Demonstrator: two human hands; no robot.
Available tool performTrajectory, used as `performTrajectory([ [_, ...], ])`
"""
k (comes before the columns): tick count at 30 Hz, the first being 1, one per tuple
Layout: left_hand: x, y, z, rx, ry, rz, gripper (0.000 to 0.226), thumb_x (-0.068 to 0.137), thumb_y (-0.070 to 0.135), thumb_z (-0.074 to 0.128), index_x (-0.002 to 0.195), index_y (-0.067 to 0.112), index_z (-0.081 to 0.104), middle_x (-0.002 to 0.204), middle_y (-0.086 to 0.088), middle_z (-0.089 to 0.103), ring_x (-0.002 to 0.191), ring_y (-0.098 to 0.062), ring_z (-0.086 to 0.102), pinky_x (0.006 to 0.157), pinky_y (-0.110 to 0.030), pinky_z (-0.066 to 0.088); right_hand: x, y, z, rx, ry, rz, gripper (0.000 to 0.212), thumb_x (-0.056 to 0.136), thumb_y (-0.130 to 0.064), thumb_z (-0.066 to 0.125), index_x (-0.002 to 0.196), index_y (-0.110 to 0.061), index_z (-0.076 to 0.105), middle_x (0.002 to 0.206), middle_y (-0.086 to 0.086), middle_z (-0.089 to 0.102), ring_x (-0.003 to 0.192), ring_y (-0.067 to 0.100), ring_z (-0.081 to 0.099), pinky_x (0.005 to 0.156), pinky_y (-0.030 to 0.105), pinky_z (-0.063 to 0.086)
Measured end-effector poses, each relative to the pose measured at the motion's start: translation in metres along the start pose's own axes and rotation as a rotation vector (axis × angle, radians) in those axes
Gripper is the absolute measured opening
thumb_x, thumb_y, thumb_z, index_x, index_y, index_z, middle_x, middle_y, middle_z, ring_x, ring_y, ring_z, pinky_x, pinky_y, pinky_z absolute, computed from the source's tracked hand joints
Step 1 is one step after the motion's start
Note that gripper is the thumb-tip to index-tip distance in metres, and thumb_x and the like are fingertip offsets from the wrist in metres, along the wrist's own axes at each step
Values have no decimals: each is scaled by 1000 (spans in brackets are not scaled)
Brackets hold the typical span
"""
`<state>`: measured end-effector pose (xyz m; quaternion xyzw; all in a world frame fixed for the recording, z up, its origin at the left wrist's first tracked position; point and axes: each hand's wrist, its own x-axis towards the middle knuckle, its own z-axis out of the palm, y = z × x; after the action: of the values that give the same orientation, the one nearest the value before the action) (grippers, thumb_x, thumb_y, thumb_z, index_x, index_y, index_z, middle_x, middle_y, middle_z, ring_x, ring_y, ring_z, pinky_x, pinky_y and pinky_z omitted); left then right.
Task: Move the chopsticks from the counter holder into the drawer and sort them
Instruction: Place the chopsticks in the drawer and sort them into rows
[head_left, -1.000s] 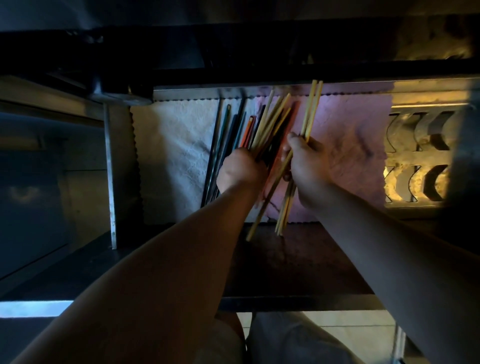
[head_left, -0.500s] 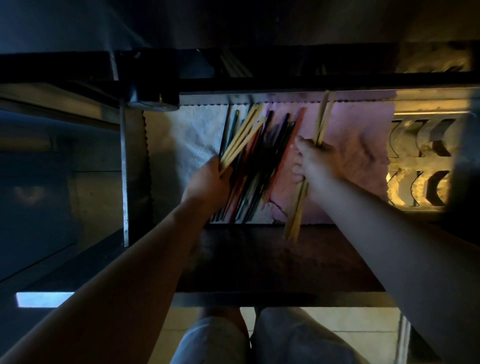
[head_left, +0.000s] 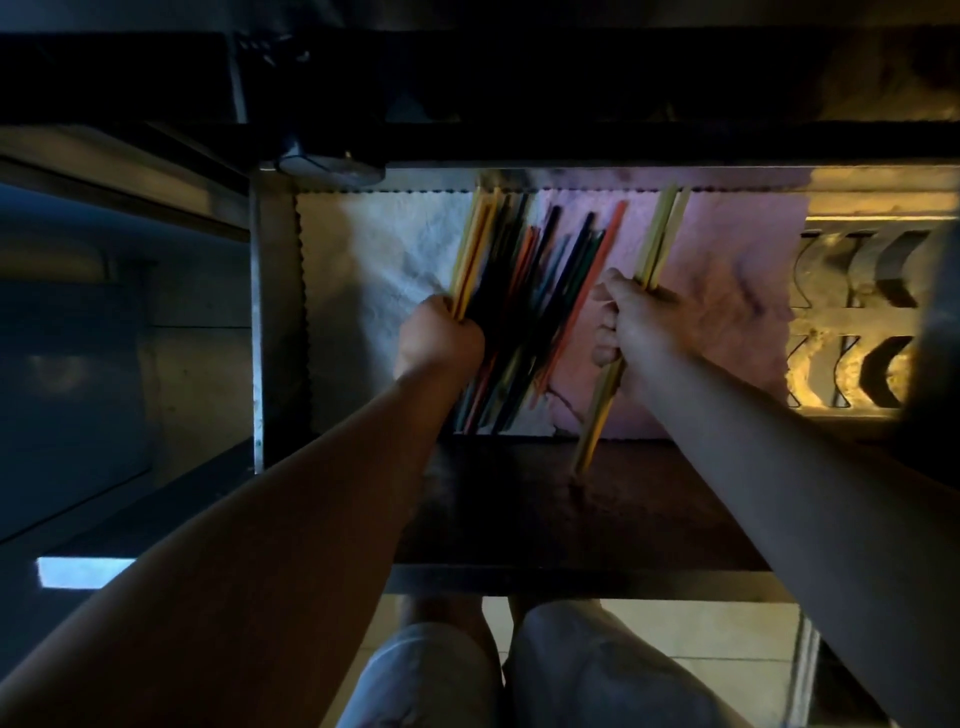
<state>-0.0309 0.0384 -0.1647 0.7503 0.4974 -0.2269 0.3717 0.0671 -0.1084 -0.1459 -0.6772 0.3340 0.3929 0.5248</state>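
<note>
Both bare arms are stretched forward from the bottom corners, over the dark front edge of the open metal drawer (head_left: 275, 312).

The left hand (head_left: 439, 343) is curled into a fist with its back seen from above. Its grip is closed around a few thin yellow wooden chopsticks (head_left: 475, 249). These sticks are held near their lower ends and point up and away from the grip, leaning a little to the right.

The right hand (head_left: 631, 327) is turned on its side, with its fingers (head_left: 605, 332) wrapped around a second small bunch of pale yellow chopsticks (head_left: 662, 234). This grip is clenched near the middle of the bunch. The top ends stick out above the grip, and the lower ends (head_left: 592, 431) stick out below it, past the near edge of the cloths.

Between the two grips, a loose pile of dark, green and orange chopsticks (head_left: 540, 306) is spread out flat in the drawer. The pile is just to the right of the left grip and just to the left of the right grip. It is laid on a crinkled white cloth (head_left: 374, 260) and a pink cloth (head_left: 727, 260). The white cloth is seen to the left of the left grip. The pink cloth is under and to the right of the right grip.
</note>
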Motion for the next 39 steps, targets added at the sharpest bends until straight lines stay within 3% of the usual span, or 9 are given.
performTrajectory([
  [3,-3,6,6,-99,-93,13,19,83,14,55,94,9,70,78,-10,66,83,-32,68,63,-29,49,-3,-2,0,26,-10,-5,31,97,-35,51,74,-16,56,54,-3,32,27,5,31,33,13,25],
  [9,-15,21,16,-276,-215,2,17,83,30,63,93,18,70,65,-8,63,73,-30,67,62,-37,53,-12,-7,0,27,-54,-54,31,97,-34,52,75,-13,57,54,-1,36,31,8,32,37,15,28],
  [11,-17,22,16,-294,-235,17,8,88,26,62,89,20,68,60,-2,57,64,-26,60,58,-30,47,-16,-8,1,22,-116,-50,31,96,-36,53,77,-12,59,53,-1,42,34,9,37,38,18,33],
  [14,-18,17,5,-309,-216,-4,12,93,26,57,86,18,63,69,-2,61,62,-30,59,57,-32,48,-26,-12,5,-3,-237,19,32,95,-38,54,78,-12,59,53,-1,49,38,13,46,41,23,42],
  [18,-18,0,-27,-404,-356,-83,22,98,29,55,108,10,60,85,-4,64,57,-15,54,46,-25,48,-34,-22,21,-49,-405,136,18,95,-25,58,83,-11,60,64,2,54,49,14,52,51,28,51],
  [24,-10,-37,-66,-544,-315,-181,31,98,40,53,111,13,60,84,-4,56,65,-14,52,57,-29,50,-39,-20,65,-162,-530,160,9,95,-10,54,97,-5,61,76,8,61,66,21,61,58,32,54],
  [34,15,-73,-77,-647,-172,-165,8,98,16,55,106,14,56,73,-4,57,58,-14,54,52,-29,45,-33,25,140,-376,-204,-23,13,97,-24,53,103,-12,53,73,3,63,55,16,57,51,27,49],
  [37,20,-79,-79,-596,-174,-190,24,93,12,59,116,15,59,90,-10,66,79,-26,66,68,-37,56,-27,36,144,-372,-109,-12,30,90,-40,54,108,-16,53,98,11,70,81,29,69,76,47,59],
  [39,23,-83,-79,-558,-145,-203,34,87,9,63,120,13,61,105,-15,69,98,-34,67,87,-46,56,-29,35,147,-357,-83,-8,31,93,-40,50,113,-17,53,103,9,71,88,27,70,81,48,58],
])
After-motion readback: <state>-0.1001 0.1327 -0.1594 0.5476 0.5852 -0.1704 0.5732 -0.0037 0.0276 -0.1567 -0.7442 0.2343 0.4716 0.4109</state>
